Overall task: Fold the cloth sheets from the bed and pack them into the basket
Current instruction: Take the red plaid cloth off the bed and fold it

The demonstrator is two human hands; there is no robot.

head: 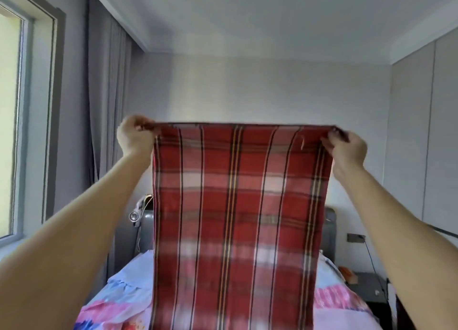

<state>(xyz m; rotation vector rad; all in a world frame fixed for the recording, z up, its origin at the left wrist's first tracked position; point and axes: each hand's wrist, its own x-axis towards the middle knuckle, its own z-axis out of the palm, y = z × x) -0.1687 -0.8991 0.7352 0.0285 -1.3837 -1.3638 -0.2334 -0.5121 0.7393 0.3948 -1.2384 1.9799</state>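
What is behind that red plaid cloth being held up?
Behind the red plaid cloth, a grey headboard and a bed with floral bedding show at its sides. The middle of both is covered.

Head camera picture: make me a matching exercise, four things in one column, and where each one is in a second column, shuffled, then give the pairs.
Things:
1. red plaid cloth
2. left hand
3. right hand
4. bed

Places:
A. pinching the cloth's top right corner
B. low, behind the hanging cloth
C. held up, stretched between both hands
D. pinching the cloth's top left corner

Pairs: 1-C, 2-D, 3-A, 4-B
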